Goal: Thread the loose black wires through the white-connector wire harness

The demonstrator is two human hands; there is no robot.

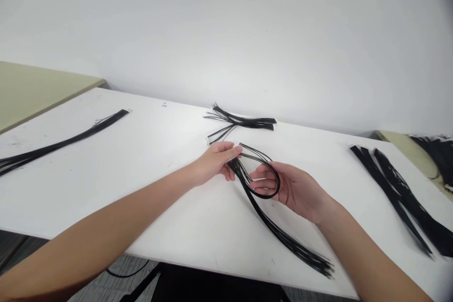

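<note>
- Above the middle of the white table (198,226), a black cable bundle (290,244) is held up by one end, its long tail running toward the near right, thin wire tips fanned out.
- The left hand (214,160) has its grip pinching that upper end, thumb on top, fingers curled beneath.
- From there some wires bend round into a loop (278,179), which crosses the fingers of the right hand (297,188).
- The right hand's grip is loosely curled at the loop; whether the fingers press on it, I cannot tell.
- Just beyond the left hand, a crossed group of black cables (253,123) lies on the table near the wall (226,33), its wire ends spread to the left.
- Well apart on the left, a long dark bundle (78,139) lies slantwise, running out of view.
- On the right side, flat black bundles (419,212) lie side by side.
- Past them, more dark cables (433,151) rest on a tan table (392,139).
</note>
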